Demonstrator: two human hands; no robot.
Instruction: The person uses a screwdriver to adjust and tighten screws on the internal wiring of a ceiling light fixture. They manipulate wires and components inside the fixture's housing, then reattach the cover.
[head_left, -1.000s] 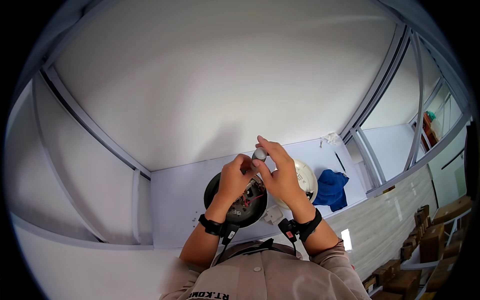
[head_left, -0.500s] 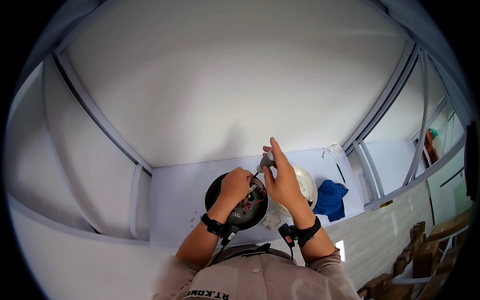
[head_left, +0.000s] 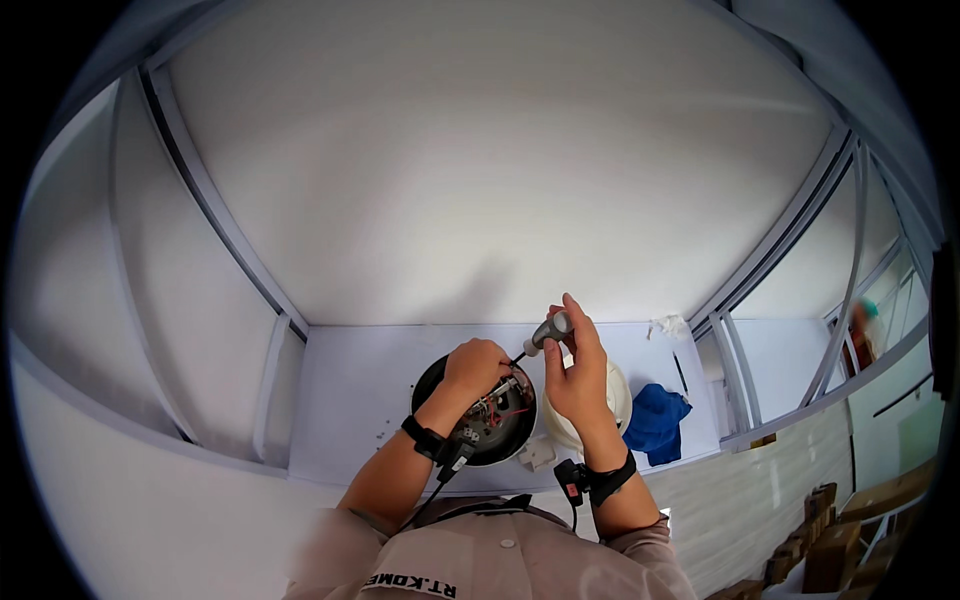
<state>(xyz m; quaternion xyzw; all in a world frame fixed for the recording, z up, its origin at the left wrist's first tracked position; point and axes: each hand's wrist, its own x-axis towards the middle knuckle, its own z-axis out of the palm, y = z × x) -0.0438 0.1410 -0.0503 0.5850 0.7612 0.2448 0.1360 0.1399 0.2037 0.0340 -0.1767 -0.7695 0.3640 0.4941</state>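
My right hand [head_left: 582, 375] grips the grey handle of a screwdriver [head_left: 548, 332], whose dark shaft points down-left to the upper rim of a round dark metal housing [head_left: 493, 432] with wires and small parts inside. My left hand [head_left: 470, 370] is curled over that housing beside the screwdriver's tip; what its fingertips hold is too small and hidden to make out. Right of the housing sits a cream round plastic piece [head_left: 615, 400], partly behind my right hand. A small white plastic part [head_left: 537, 454] lies near the front between them. A blue cloth [head_left: 655, 420] is at the right.
The white worktop [head_left: 340, 390] has scattered small bits at the left, and a dark thin rod [head_left: 680, 372] and crumpled white material [head_left: 668, 325] at back right. A white wall and metal framing surround it. Cardboard boxes [head_left: 830, 555] stand at lower right.
My right hand has moved rightward, swinging the screwdriver from upright to slanted with its shaft showing. My left hand has lowered from the handle onto the dark housing. The view has shifted slightly.
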